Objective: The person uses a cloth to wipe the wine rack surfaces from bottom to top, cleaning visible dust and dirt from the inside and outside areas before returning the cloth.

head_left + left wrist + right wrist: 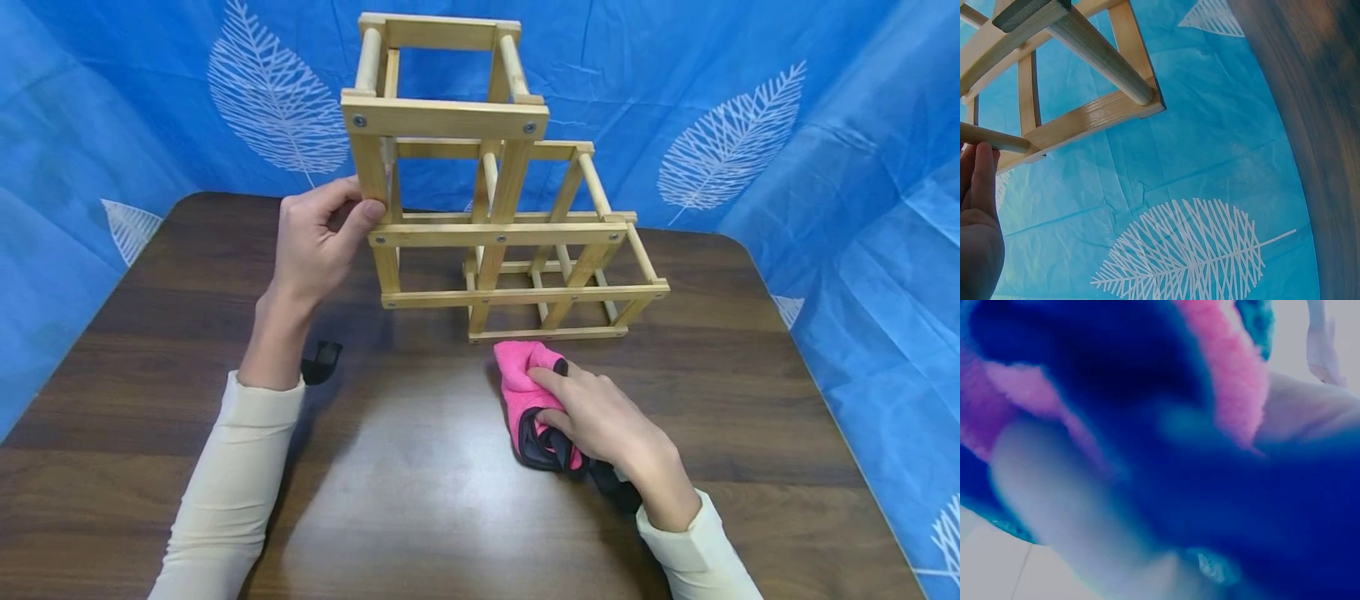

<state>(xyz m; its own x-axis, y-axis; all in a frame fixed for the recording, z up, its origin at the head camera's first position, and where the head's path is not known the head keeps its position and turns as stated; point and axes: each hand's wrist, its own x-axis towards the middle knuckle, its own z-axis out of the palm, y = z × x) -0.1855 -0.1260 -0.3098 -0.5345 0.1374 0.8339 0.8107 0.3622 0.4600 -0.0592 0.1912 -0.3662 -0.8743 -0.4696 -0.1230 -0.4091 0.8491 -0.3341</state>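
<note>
A stepped wooden rack (501, 237), made of pale slats and round dowels, is in the upper middle of the head view. My left hand (318, 237) grips its left side, thumb on the front upright. In the left wrist view, the fingers of the left hand (982, 206) touch a dowel (994, 137) of the rack. Below the rack, my right hand (611, 417) pinches a bunched pink cloth (517, 367) with black edging against the table. The right wrist view is blurred, with pink cloth (1232, 369) and dark folds close to the lens.
The dark brown wooden table (420, 517) has rounded far corners. Behind and beside it hangs a blue sheet (600, 50) with white leaf prints. A small black object (322, 362) shows beside the left wrist.
</note>
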